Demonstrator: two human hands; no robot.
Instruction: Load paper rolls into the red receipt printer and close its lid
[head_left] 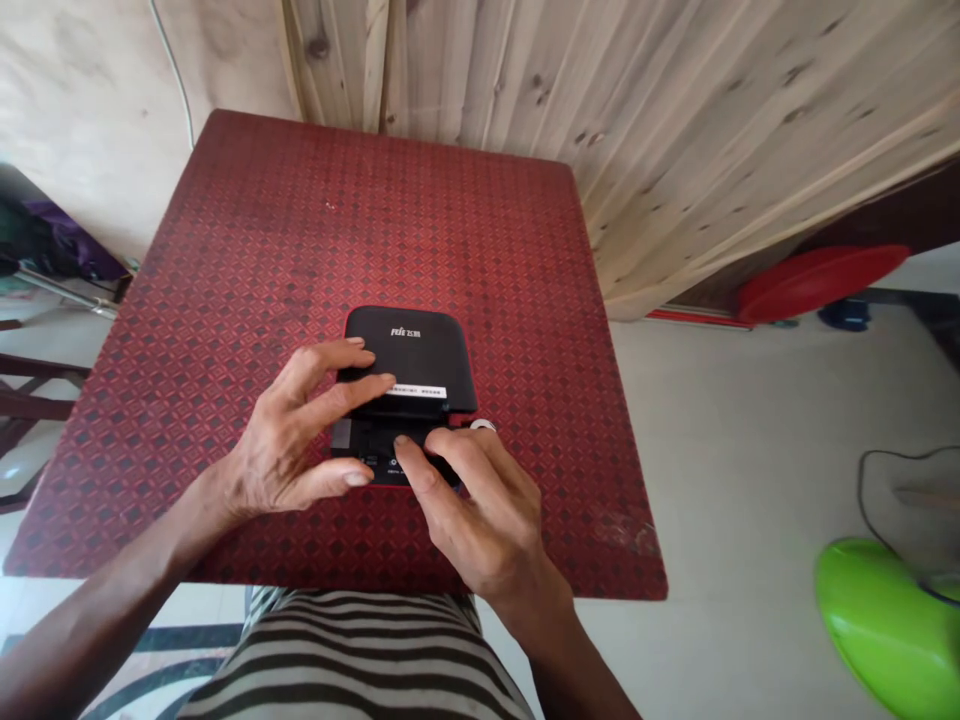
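Note:
A black razor case with white lettering and a white label strip lies on the red patterned table. Part of it is slid away, showing a dark tray at its near end. My left hand rests on the case's left side, fingers spread over the lid and thumb at the tray's near edge. My right hand is curled at the tray's near right corner, with thumb and fingertips pressed on the tray; whether they pinch anything is hidden. A small silvery ring-like piece shows by the right fingers.
Pale wooden boards lean behind the table. On the floor to the right are a red round object and a green plastic object. A thin cable lies on the floor. Dark furniture stands at the left.

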